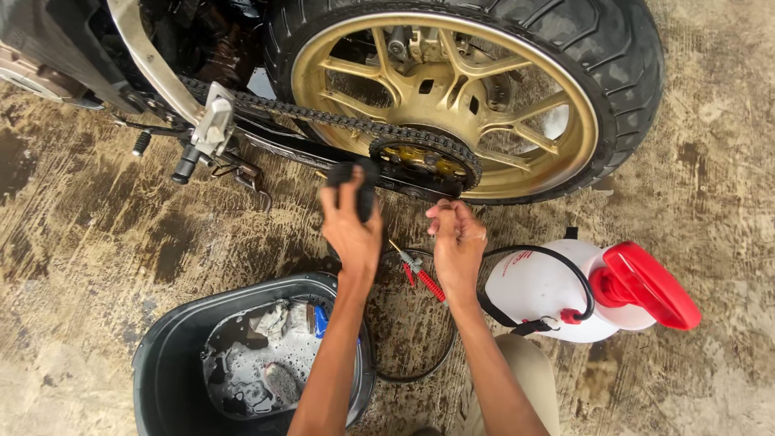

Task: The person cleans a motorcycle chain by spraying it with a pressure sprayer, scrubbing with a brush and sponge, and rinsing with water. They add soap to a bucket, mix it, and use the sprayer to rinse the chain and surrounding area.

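My left hand [353, 228] grips a black brush or sponge [361, 179] and holds it up against the lower run of the motorcycle's drive chain [323, 119], just left of the rear sprocket [425, 162]. My right hand [457, 240] hovers below the sprocket with its fingers curled in; whether anything is in it I cannot make out. The gold rear wheel [452, 89] with its black tyre [613, 64] stands right behind both hands. A red-handled spray wand [421, 274] lies on the floor between my forearms.
A black bucket [165, 363] of soapy water with rags and brushes sits at the lower left. A white pump sprayer with a red handle [638, 287] lies on its side at the right, its black hose [420, 367] looping over the wet, stained concrete floor. A footpeg [187, 161] juts out at the left.
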